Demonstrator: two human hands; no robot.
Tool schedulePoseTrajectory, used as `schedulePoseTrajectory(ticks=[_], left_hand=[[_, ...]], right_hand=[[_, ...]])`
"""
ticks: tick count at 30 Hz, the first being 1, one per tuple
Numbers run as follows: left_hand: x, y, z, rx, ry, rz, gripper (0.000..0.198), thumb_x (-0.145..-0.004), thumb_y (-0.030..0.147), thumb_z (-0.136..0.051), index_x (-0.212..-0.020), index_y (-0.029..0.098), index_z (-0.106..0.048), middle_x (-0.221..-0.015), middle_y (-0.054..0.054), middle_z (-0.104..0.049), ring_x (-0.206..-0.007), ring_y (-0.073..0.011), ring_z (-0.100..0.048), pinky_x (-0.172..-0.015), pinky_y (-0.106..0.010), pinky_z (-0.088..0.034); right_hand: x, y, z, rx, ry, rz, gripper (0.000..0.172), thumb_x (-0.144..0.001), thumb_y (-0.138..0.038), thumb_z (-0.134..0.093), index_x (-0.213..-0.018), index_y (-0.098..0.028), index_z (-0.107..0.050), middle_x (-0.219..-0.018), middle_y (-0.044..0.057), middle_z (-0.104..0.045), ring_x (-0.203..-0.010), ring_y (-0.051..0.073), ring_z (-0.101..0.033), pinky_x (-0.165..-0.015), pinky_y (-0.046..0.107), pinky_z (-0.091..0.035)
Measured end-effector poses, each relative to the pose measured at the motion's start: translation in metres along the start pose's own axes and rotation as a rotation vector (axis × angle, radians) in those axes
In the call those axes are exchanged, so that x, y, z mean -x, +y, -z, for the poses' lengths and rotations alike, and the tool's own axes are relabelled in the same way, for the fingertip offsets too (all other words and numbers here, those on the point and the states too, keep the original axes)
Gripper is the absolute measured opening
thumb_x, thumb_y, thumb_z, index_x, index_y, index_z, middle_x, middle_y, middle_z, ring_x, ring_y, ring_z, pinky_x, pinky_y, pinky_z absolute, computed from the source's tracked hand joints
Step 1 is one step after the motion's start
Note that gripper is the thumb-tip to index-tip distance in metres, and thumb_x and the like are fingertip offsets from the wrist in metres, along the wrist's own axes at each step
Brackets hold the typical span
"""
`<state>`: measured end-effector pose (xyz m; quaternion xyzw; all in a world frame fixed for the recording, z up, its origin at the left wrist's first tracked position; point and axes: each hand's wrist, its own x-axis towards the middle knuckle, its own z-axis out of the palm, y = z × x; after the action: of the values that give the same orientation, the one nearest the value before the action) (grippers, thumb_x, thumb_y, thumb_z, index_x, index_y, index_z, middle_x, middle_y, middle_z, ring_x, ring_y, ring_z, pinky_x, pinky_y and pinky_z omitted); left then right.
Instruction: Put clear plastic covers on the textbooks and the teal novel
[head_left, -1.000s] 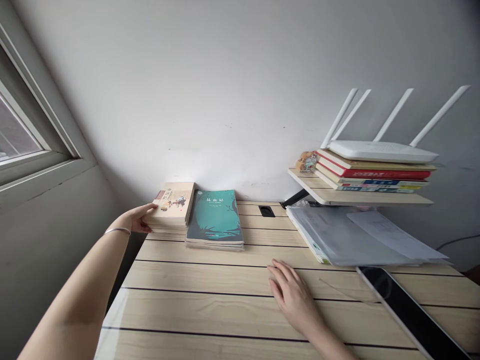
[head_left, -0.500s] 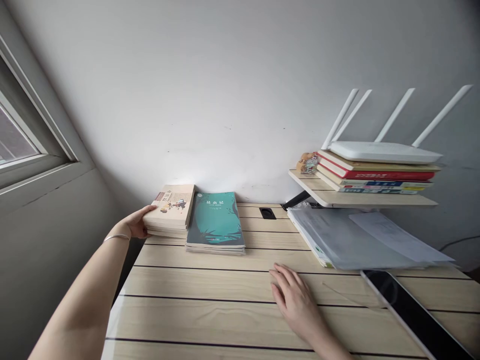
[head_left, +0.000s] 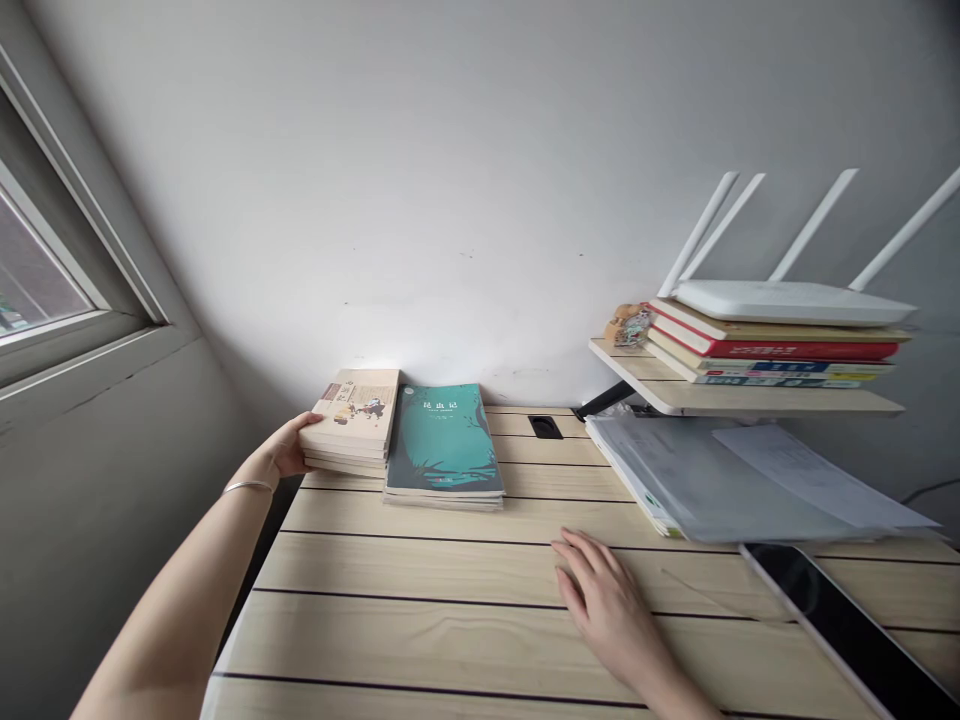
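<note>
At the back left of the desk lies a stack of beige books [head_left: 356,415], with my left hand [head_left: 289,447] gripping its left edge, thumb on top and the other fingers partly hidden at the side. Right against that stack is a pile with a teal-covered book [head_left: 444,440] on top. My right hand [head_left: 604,590] rests palm down on the slatted wooden desktop [head_left: 420,570], fingers spread a little, holding nothing.
A raised shelf [head_left: 780,400] on the right bears stacked books [head_left: 802,350], a white router [head_left: 795,303] and a small figurine [head_left: 627,325]. Below are plastic folders [head_left: 697,480]. A dark-screened tablet [head_left: 847,620] lies front right. A black socket [head_left: 545,427] sits near the wall.
The whole view has shifted slightly, moving everything to the right in the picture. Both hands keep about the same places relative to the books and desk.
</note>
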<state>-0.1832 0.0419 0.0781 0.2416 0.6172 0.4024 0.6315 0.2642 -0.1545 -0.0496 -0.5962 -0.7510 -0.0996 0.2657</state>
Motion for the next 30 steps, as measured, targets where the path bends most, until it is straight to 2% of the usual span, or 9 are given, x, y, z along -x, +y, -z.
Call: schedulePoseTrajectory(ticks=[6, 12, 14, 16, 18, 20, 22, 26, 30], left_hand=[[0.007, -0.005, 0.0, 0.055, 0.053, -0.026, 0.022, -0.067, 0.035, -0.064, -0.08, 0.017, -0.06, -0.065, -0.006, -0.062, -0.053, -0.0217, -0.06, -0.051, -0.036, -0.054], [0.045, -0.032, 0.006, 0.134, 0.165, -0.084, 0.023, -0.069, 0.032, -0.062, -0.086, 0.017, -0.06, -0.062, -0.004, -0.059, -0.05, -0.0193, -0.058, -0.048, -0.034, -0.054], [0.062, -0.043, 0.01, 0.177, 0.186, -0.077, 0.023, -0.07, 0.032, -0.061, -0.088, 0.016, -0.06, -0.063, -0.004, -0.06, -0.05, -0.0195, -0.058, -0.047, -0.034, -0.054], [0.082, -0.055, 0.017, 0.214, 0.204, -0.057, 0.023, -0.071, 0.032, -0.06, -0.089, 0.017, -0.059, -0.064, -0.004, -0.061, -0.05, -0.0198, -0.059, -0.047, -0.035, -0.054], [0.102, -0.07, 0.027, 0.265, 0.232, -0.021, 0.022, -0.072, 0.032, -0.06, -0.089, 0.019, -0.06, -0.064, -0.004, -0.061, -0.049, -0.0198, -0.059, -0.046, -0.035, -0.054], [0.124, -0.088, 0.038, 0.337, 0.251, 0.014, 0.02, -0.072, 0.033, -0.058, -0.088, 0.021, -0.06, -0.064, -0.003, -0.062, -0.049, -0.0202, -0.059, -0.044, -0.034, -0.053], [0.148, -0.109, 0.048, 0.403, 0.246, 0.026, 0.024, -0.071, 0.033, -0.058, -0.092, 0.023, -0.061, -0.066, -0.002, -0.065, -0.051, -0.0213, -0.061, -0.045, -0.035, -0.054], [0.195, -0.148, 0.057, 0.468, 0.332, 0.071, 0.044, -0.061, 0.035, -0.064, -0.104, 0.028, -0.059, -0.07, -0.002, -0.07, -0.055, -0.0256, -0.066, -0.052, -0.037, -0.058], [0.222, -0.163, 0.058, 0.401, 0.396, 0.146, 0.069, -0.049, 0.038, -0.069, -0.116, 0.029, -0.056, -0.07, -0.004, -0.072, -0.054, -0.0319, -0.067, -0.046, -0.04, -0.058]], right_hand=[[0.0, 0.001, 0.0, -0.006, -0.015, -0.016, 0.027, -0.089, -0.03, -0.045, -0.108, -0.021, -0.063, -0.117, 0.011, -0.063, -0.11, 0.026, -0.057, -0.091, 0.043, -0.047], [-0.002, -0.009, 0.013, -0.252, 0.008, -0.029, 0.024, -0.088, -0.029, -0.046, -0.102, -0.022, -0.064, -0.115, 0.011, -0.063, -0.106, 0.027, -0.059, -0.09, 0.044, -0.048], [-0.007, -0.032, 0.02, -0.515, -0.109, -0.033, 0.025, -0.09, -0.032, -0.045, -0.105, -0.023, -0.063, -0.111, 0.011, -0.064, -0.105, 0.025, -0.06, -0.092, 0.042, -0.048], [-0.017, -0.067, 0.023, -0.863, -0.349, -0.115, 0.032, -0.092, -0.041, -0.043, -0.112, -0.024, -0.06, -0.113, 0.011, -0.063, -0.103, 0.023, -0.061, -0.089, 0.038, -0.051], [-0.03, -0.11, 0.018, -1.225, -0.624, -0.304, 0.049, -0.088, -0.055, -0.045, -0.122, -0.02, -0.054, -0.121, 0.014, -0.059, -0.11, 0.023, -0.058, -0.092, 0.038, -0.049], [-0.045, -0.151, 0.008, -1.525, -0.785, -0.519, 0.068, -0.077, -0.071, -0.05, -0.118, -0.016, -0.054, -0.124, 0.017, -0.057, -0.109, 0.024, -0.059, -0.092, 0.04, -0.048], [-0.061, -0.186, -0.004, -1.755, -0.858, -0.686, 0.072, -0.068, -0.075, -0.056, -0.108, -0.015, -0.058, -0.117, 0.015, -0.061, -0.101, 0.021, -0.062, -0.092, 0.037, -0.046], [-0.083, -0.231, -0.019, -1.993, -0.991, -0.907, 0.068, -0.074, -0.075, -0.049, -0.095, -0.012, -0.062, -0.089, 0.009, -0.067, -0.079, 0.016, -0.065, -0.081, 0.032, -0.049], [-0.087, -0.251, -0.008, -2.049, -0.989, -0.833, 0.068, -0.072, -0.072, -0.056, -0.103, -0.012, -0.063, -0.092, 0.012, -0.069, -0.085, 0.022, -0.066, -0.081, 0.038, -0.05]])
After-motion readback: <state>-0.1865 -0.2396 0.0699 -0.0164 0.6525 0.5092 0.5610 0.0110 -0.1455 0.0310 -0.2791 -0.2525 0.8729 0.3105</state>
